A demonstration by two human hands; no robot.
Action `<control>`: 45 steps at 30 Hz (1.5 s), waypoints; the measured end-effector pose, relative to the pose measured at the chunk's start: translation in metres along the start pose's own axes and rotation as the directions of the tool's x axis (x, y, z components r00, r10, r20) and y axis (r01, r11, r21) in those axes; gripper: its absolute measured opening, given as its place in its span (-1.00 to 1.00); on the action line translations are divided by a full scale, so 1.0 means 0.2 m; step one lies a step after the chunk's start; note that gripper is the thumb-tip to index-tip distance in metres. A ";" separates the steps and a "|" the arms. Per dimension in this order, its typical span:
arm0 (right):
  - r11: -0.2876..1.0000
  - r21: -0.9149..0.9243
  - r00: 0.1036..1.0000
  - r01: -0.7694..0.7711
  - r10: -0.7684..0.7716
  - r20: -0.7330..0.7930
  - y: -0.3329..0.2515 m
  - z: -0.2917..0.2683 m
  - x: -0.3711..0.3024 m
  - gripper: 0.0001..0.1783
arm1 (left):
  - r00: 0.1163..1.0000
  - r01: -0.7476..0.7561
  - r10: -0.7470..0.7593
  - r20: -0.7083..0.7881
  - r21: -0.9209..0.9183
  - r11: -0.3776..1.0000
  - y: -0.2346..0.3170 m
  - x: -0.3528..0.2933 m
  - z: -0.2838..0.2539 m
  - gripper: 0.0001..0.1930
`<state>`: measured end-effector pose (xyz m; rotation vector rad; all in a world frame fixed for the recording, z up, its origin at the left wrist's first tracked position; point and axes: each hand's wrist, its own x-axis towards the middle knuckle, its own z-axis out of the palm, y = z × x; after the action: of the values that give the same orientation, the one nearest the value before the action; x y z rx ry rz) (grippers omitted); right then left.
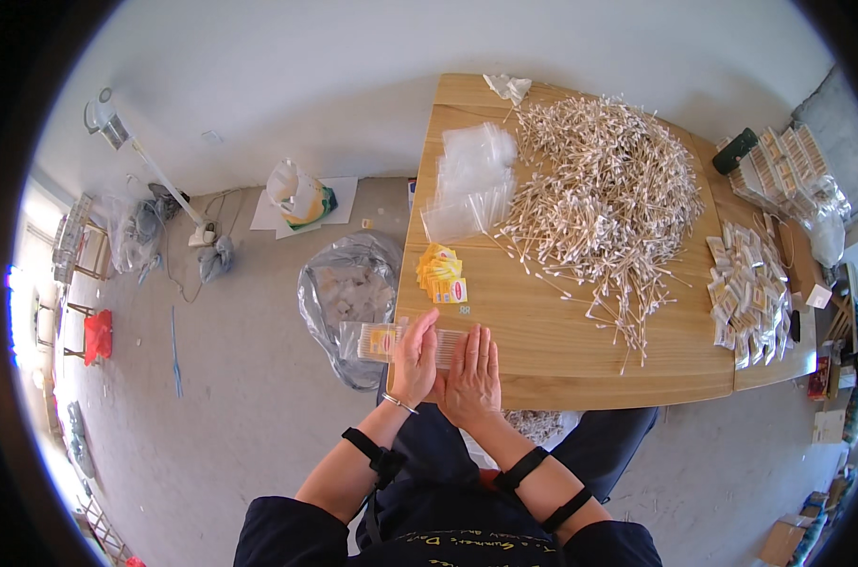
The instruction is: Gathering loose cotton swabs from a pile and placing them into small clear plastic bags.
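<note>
A clear plastic bag point(377, 344) of cotton swabs with a yellow card in it lies at the table's near left corner, its left end past the edge. My left hand point(414, 364) stands on its side across the bag, fingers straight and together. My right hand point(470, 380) rests flat over the bag's right part, its fingers stretched out. Swabs in a row show between the two hands. Just beyond them lies a small stack of yellow cards point(442, 274). Part of the bag is hidden under my hands.
A big heap of loose cotton swabs point(604, 189) covers the table's far middle, beside clear empty bags point(471, 180). Filled packs point(750, 293) pile up at the right. Left of the table, a grey plastic-lined bin point(348, 307) stands on the floor point(249, 378).
</note>
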<state>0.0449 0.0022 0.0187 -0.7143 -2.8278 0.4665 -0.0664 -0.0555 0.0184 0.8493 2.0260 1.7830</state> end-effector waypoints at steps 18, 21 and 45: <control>0.999 0.013 0.999 -0.033 0.033 0.039 -0.08 0.02 0.01 -0.20 | 0.993 0.096 -0.083 0.078 -0.181 0.979 -0.01 -0.07 -0.03 -0.50; 0.998 0.002 0.998 -0.057 0.057 0.010 -0.09 0.03 0.02 -0.20 | 0.992 0.081 -0.063 0.108 -0.168 0.983 0.02 -0.05 -0.03 -0.46; 0.999 0.045 0.996 -0.027 0.024 0.080 -0.12 0.03 0.03 -0.13 | 0.995 -0.056 0.080 -0.059 0.337 0.940 0.07 -0.02 -0.31 -0.57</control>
<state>0.0276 -0.0152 0.0224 -0.7394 -2.8742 0.5753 -0.0962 -0.1060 0.0419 0.9724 2.4193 1.5436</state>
